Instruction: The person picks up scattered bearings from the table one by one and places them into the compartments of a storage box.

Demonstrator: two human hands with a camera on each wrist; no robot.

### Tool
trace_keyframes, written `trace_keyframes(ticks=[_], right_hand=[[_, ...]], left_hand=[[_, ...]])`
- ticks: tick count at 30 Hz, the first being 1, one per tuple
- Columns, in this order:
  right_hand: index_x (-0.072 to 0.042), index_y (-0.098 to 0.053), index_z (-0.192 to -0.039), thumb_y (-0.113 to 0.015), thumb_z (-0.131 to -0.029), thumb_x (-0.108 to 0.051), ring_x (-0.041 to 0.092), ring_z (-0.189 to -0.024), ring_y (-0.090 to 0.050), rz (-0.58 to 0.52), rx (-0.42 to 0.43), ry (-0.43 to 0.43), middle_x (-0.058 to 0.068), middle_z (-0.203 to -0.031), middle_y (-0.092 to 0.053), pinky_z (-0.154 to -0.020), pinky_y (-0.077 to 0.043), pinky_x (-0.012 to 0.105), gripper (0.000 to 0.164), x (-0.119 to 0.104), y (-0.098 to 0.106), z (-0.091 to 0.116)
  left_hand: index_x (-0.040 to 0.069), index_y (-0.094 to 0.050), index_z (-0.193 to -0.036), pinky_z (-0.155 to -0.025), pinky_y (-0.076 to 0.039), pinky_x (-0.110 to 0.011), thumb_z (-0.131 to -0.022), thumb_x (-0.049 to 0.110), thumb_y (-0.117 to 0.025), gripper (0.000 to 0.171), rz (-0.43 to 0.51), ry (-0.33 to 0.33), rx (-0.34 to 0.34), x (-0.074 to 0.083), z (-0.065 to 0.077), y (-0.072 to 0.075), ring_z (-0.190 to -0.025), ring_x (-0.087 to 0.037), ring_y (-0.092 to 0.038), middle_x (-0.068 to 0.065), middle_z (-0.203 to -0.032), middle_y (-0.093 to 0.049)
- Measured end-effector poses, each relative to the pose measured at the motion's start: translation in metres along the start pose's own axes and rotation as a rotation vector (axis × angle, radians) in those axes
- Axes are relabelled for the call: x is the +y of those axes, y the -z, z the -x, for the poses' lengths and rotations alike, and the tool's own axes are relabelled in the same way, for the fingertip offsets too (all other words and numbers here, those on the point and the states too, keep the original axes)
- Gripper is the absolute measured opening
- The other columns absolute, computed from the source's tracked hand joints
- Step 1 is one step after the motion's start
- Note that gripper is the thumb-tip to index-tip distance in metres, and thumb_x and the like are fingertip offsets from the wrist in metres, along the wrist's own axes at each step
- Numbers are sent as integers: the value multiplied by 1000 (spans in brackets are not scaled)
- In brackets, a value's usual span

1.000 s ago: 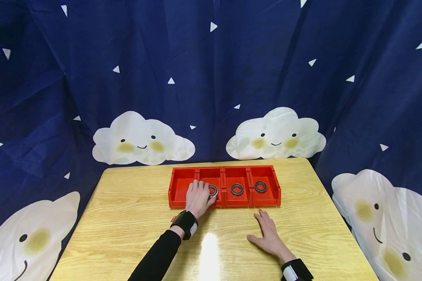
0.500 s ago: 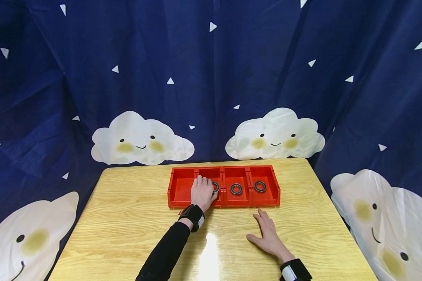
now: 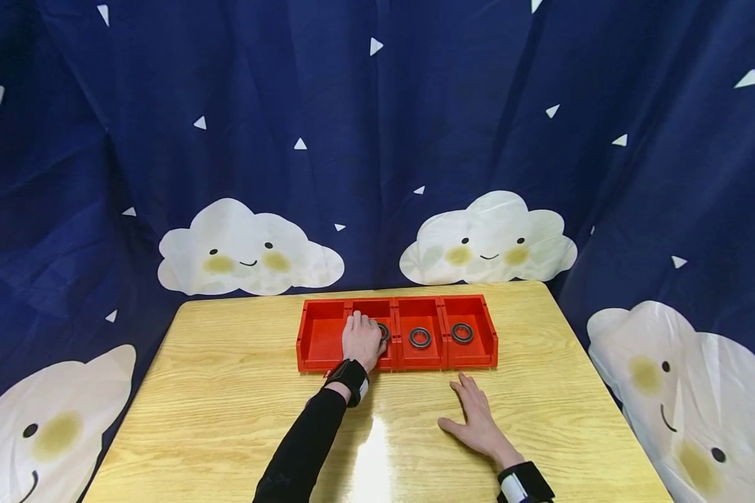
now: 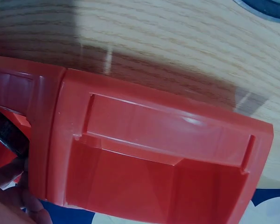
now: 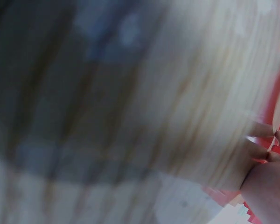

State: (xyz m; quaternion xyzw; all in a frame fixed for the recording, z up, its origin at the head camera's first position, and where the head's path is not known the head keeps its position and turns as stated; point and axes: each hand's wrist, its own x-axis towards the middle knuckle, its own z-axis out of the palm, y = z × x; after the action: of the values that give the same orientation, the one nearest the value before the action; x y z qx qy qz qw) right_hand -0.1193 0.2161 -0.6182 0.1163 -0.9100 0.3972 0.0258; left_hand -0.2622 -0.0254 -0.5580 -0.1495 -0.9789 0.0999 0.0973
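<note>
In the head view my left hand (image 3: 361, 340) reaches into the second compartment from the left of a row of red bins (image 3: 346, 365). It pinches a dark ring bearing (image 3: 384, 332), partly hidden behind the fingers. The left wrist view shows this bearing (image 4: 9, 133) tilted on edge, with fingertips (image 4: 18, 168) against it. My right hand (image 3: 481, 423) lies on the table in front of the bins, fingers spread and holding nothing. One bearing (image 3: 412, 339) lies flat in the third compartment, another (image 3: 454, 334) in the fourth.
The leftmost compartment (image 3: 324, 335) has no bearing visible in it. All bins stand near the back edge of a wooden table (image 3: 226, 391). Behind hangs a dark blue curtain (image 3: 352, 140) with cloud prints. The right wrist view is mostly blurred wood grain.
My left hand has moved right and slightly forward within the second compartment, covering more of the bearing, which has shifted a little toward the back. The right hand stays still.
</note>
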Motion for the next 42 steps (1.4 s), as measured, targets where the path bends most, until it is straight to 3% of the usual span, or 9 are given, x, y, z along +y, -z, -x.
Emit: trace_keyframes(ticks=[6, 20, 28, 34, 42], right_hand=[[4, -38, -136, -72, -78, -33, 40, -136, -10, -1, -39, -28, 24, -148, -20, -106, -5, 57, 77, 1, 0, -1], [4, -38, -136, -73, -77, -32, 39, -136, -9, 1, -39, -33, 23, -148, -19, -106, -5, 57, 77, 1, 2, -2], [3, -38, -136, -73, -77, -32, 38, -136, -9, 5, -45, -47, 23, -148, -18, -106, -5, 56, 78, 0, 1, -1], [4, -38, -136, -73, -77, -32, 39, -136, -9, -1, -39, -39, 24, -148, -19, -106, -5, 56, 77, 0, 2, -1], [3, -37, -137, -72, -78, -33, 37, -137, -8, 0, -47, -52, 22, -149, -18, -107, -4, 55, 77, 1, 0, 0]], left_hand=[[5, -65, -90, -80, -29, -36, -79, 50, -65, 46, -14, -17, -34, 0, -5, -5, -91, -28, -36, -7, -80, -52], [8, -67, -89, -86, -28, -37, -81, 45, -64, 38, -26, -2, -94, 6, -10, -8, -93, -28, -36, -6, -83, -54], [9, -66, -88, -85, -27, -37, -80, 30, -69, 23, -39, -2, -132, 8, -10, -10, -93, -28, -36, -5, -80, -52], [8, -66, -94, -90, -25, -38, -79, 24, -72, 23, -45, -1, -154, 8, -10, -12, -101, -28, -35, -5, -85, -54], [7, -66, -97, -92, -24, -38, -79, 22, -72, 25, -36, 7, -131, 8, -10, -15, -102, -27, -35, -5, -83, -58]])
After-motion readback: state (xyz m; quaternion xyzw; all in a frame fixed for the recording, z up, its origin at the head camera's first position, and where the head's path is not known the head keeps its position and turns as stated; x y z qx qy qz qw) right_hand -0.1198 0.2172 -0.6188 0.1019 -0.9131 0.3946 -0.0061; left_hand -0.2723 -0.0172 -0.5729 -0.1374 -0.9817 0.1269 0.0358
